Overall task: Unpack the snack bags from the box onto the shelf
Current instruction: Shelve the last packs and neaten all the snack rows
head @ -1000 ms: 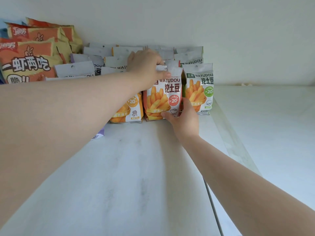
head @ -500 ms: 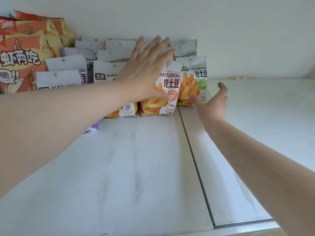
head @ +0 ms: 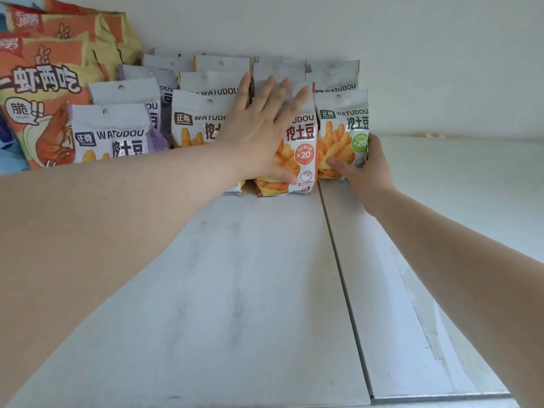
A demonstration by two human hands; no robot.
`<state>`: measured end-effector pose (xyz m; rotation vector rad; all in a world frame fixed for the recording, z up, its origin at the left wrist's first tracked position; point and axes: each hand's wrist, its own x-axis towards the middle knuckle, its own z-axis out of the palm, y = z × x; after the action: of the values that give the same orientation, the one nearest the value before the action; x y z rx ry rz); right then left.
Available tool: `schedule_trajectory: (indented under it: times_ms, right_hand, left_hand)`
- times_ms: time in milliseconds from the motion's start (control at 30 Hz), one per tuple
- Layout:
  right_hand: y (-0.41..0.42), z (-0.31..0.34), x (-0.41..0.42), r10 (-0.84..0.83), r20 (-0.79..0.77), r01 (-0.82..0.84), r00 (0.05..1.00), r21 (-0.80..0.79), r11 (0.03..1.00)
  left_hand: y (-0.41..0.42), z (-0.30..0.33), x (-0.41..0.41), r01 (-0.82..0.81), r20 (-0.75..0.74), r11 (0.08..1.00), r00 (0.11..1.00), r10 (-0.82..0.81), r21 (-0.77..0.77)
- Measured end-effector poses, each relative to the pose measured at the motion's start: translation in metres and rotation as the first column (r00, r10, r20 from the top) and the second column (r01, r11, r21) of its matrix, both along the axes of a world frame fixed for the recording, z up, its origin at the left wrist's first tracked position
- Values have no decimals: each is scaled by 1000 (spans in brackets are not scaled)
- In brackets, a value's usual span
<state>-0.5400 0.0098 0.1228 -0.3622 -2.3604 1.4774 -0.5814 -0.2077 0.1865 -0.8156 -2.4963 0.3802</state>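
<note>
Straightening underway, judged: left hand [head: 259, 134] presses flat, fingers spread, on the red-trimmed snack bag [head: 297, 148]; right hand [head: 363, 169] grips the green-trimmed bag [head: 343, 128] just beside it on the shelf [head: 235, 290]. Next: release, fetch more.

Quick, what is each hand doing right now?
Left hand: open, straight fingers pressed flat on the red-trimmed white fries snack bag.
Right hand: closed around the green-labelled white fries snack bag, thumb on its front.
</note>
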Motion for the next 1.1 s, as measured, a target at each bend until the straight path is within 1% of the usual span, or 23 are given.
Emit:
schedule_trajectory:
  times_ms: [167, 300, 367, 433, 500, 667, 800, 933, 1033, 1100]
  right_hand:
    - [5, -1, -1, 19, -7, -18, 1000, 17, 1000]
    - [8, -2, -3, 40, -20, -40, 999, -1, 999]
    - [9, -4, -1, 57, -28, -57, 998, -12, 998]
    - [8, -5, 0, 67, -26, -68, 997, -32, 997]
    - [7, -5, -2, 67, -33, -67, 997, -17, 998]
    - [5, -5, -7, 55, -33, -54, 998, 14, 998]
    - [7, -5, -3, 57, -19, -57, 998, -13, 998]
    - [8, -1, 3, 30, 28, -29, 999, -49, 998]
    - [6, 4, 10, 26, 57, -24, 998, -41, 999]
    - [3, 11, 17, -3, 76, 7, 997, -46, 999]
  left_hand:
    - [4, -2, -7, 7, 24, 999, 1000, -6, -50]
    - [4, 1, -8, -9, 48, 999, 999, 11, -49]
    - [2, 3, -6, -4, 23, 999, 1000, 5, -34]
    - [2, 1, 0, 25, -53, 999, 998, -27, -34]
    - [1, -9, 6, 75, -116, 996, 990, -80, -50]
    - [3, -21, 3, 83, -134, 995, 987, -91, -63]
    - [1, -18, 7, 102, -139, 994, 984, -107, -46]
    - [-6, -14, 13, 121, -179, 992, 976, -123, -23]
    - [-9, -12, 17, 137, -163, 991, 977, -135, -2]
    - [-11, -14, 20, 138, -156, 990, 978, -138, -7]
